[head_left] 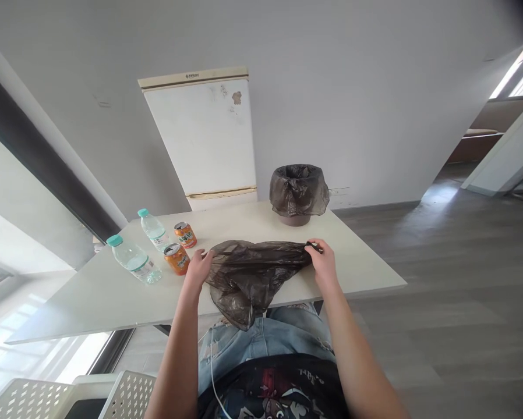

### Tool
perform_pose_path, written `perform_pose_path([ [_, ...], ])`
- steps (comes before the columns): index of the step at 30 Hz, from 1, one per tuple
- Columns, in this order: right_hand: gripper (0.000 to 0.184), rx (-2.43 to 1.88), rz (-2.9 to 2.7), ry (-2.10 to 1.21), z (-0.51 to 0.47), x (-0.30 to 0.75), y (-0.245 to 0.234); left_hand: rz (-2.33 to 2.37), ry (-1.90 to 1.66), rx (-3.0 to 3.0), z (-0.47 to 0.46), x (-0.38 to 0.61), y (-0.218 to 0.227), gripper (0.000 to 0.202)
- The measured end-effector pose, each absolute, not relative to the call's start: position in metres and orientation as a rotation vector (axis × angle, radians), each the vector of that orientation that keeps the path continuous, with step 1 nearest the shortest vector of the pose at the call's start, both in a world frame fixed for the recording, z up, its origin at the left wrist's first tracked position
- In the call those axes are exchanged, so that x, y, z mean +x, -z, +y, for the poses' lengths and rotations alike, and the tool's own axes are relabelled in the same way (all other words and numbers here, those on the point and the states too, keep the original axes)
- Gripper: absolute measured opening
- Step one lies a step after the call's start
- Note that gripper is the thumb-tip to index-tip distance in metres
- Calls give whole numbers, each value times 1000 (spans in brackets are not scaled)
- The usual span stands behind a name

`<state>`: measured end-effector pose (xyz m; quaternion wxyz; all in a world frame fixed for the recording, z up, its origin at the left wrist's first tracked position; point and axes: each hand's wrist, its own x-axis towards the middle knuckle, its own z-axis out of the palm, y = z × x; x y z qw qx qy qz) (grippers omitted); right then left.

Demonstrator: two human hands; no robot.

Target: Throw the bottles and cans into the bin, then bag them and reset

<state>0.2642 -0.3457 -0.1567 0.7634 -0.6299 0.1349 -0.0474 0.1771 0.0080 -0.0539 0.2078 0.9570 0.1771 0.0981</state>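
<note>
A dark, see-through plastic garbage bag (257, 273) is stretched sideways between my two hands at the front edge of the table. My left hand (200, 266) pinches its left end, close beside an orange soda can (177, 259). At the other end, my right hand (321, 256) grips the bag's gathered corner. The lower part of the bag droops over the table edge toward my lap. Further back stands a small trash bin (294, 220), lined with a similar dark bag (300, 192) folded over its rim.
A second orange can (185, 234) and two clear bottles with teal caps, one nearer (134, 260) and one farther (154, 228), stand on the left of the white table (361, 262). Behind it is a white refrigerator (204, 134). White perforated baskets (29, 398) sit at lower left.
</note>
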Motion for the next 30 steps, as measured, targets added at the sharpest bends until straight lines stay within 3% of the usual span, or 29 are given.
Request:
perform_pose_path([
  [4, 45, -1784, 236, 274, -354, 262, 155, 771, -577, 2677, -42, 124, 33, 75],
  [7, 50, -1849, 189, 304, -351, 262, 158, 549, -451, 2782, -85, 91, 42, 71],
  [11, 47, -1495, 313, 290, -344, 264, 168, 404, -104, 2827, -100, 79, 75, 79],
  [16, 47, -1219, 409, 330, -351, 273, 175, 131, 124, 2738, -56, 103, 80, 44],
  [24, 52, -1354, 392, 187, -369, 273, 181, 177, -52, 2931, -23, 116, 59, 69],
  [30, 81, -1808, 326, 285, -372, 260, 166, 44, -27, 2807, -69, 78, 39, 65],
])
